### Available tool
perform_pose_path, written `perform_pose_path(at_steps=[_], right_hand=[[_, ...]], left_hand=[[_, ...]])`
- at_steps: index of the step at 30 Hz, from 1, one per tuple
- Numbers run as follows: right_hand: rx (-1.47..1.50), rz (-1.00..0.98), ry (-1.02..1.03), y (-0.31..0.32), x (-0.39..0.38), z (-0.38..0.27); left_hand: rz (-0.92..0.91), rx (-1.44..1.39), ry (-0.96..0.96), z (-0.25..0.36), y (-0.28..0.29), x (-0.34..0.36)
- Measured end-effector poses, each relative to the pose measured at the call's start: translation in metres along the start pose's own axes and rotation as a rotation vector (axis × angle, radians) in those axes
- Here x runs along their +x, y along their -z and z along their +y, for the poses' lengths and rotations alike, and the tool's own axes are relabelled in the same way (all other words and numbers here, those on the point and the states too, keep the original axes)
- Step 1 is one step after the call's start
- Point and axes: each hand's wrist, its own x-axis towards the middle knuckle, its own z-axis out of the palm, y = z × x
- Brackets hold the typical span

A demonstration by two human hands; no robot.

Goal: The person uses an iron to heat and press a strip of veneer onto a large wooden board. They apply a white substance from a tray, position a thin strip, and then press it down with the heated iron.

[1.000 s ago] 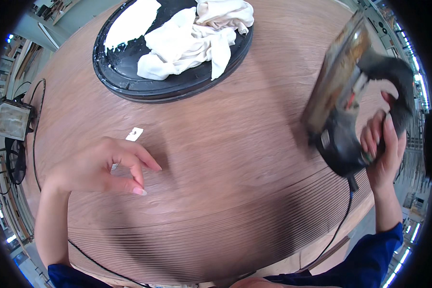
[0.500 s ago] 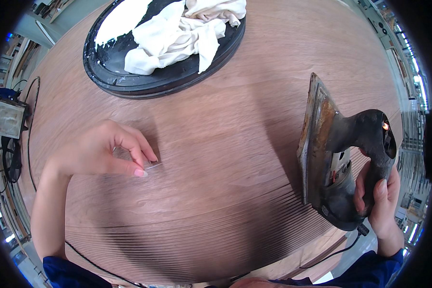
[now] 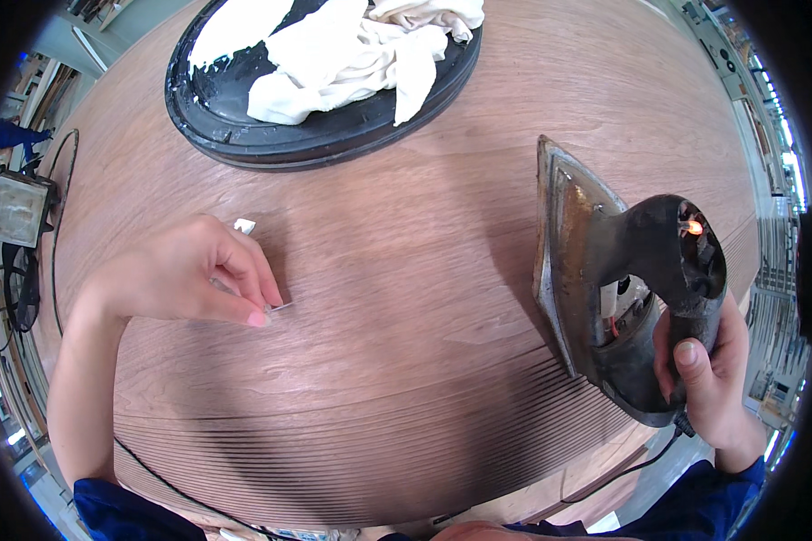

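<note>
My left hand (image 3: 185, 270) is over the brown wood-grain panel (image 3: 388, 279), thumb and fingers pinched on a thin, flat piece (image 3: 282, 307). Only a narrow edge of that piece shows beyond my fingertips, so its kind is unclear. A small white tip (image 3: 244, 225) sticks out behind the knuckles; whether it belongs to the same piece is hidden. On the right, my right hand (image 3: 717, 379) is wrapped round the handle of a worn black clothes iron (image 3: 609, 239). The iron is tipped up with its stained soleplate toward the left, and a small orange lamp glows in its handle.
A black round lid-like tray (image 3: 271, 158) at the back holds a white cloth (image 3: 334, 72) and white paste (image 3: 235, 32). A second iron-shaped tool (image 3: 13, 212) stands at the left edge beside a dark cable (image 3: 56, 234). Fine grooves (image 3: 334, 451) line the panel's near side.
The iron has shifted left in the picture and turned slightly. My left hand keeps its pinch, and the white tip behind it now shows. The tray sits slightly higher and further right in view.
</note>
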Motion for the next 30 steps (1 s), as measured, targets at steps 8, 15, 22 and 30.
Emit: perform_pose_path(at_steps=[8,15,22,30], right_hand=[[0.017,-0.13,-0.055,-0.005,0.009,-0.022],[-0.245,-0.298,0.018,-0.006,0.021,-0.032],[-0.253,-0.389,-0.027,-0.016,0.026,-0.04],[-0.278,-0.425,0.001,-0.02,0.029,-0.042]], left_hand=[[-0.007,0.031,0.007,0.0,0.003,0.0],[0.013,-0.048,0.018,-0.003,0.003,0.0],[-0.003,-0.025,0.007,-0.005,0.004,-0.001],[0.017,-0.049,-0.004,-0.009,0.004,-0.003]])
